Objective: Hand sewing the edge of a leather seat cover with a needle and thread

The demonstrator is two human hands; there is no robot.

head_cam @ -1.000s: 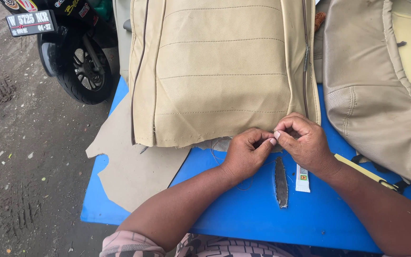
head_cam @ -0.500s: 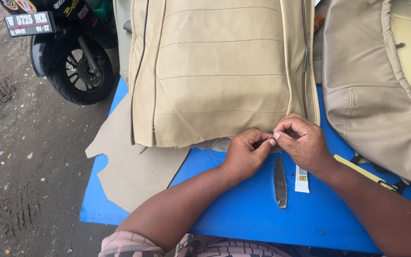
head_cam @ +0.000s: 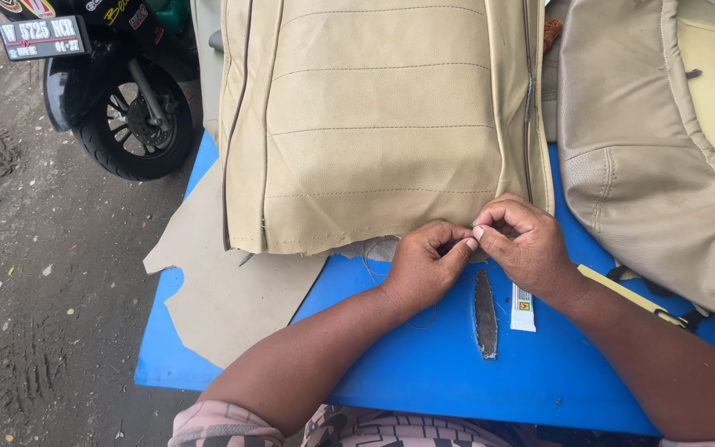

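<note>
The fingers (head_cam: pixel 467 240) of the left hand (head_cam: pixel 424 265) and right hand (head_cam: pixel 527 244) meet tip to tip, pinched on a thin thread (head_cam: pixel 371 263) at the lower hem of the beige seat cover (head_cam: pixel 374 124). Just below the fingers, a dark narrow strip (head_cam: pixel 485 314) and a small white tube (head_cam: pixel 522 306) lie on the blue surface (head_cam: pixel 424 381). A flat beige cut piece (head_cam: pixel 217 290) lies left; a motorcycle (head_cam: pixel 117 91) stands beyond.

The blue bench (head_cam: pixel 424 381) stands outdoors on bare, grey-brown dirt ground (head_cam: pixel 35 290) marked with tyre tracks and scattered small pebbles. Left of the bench and beyond its far corner, a black motorcycle (head_cam: pixel 117 91) is parked, its rear wheel and number plate facing the bench. Daylight is flat and even, casting only soft shadows beneath the bench edge.
</note>
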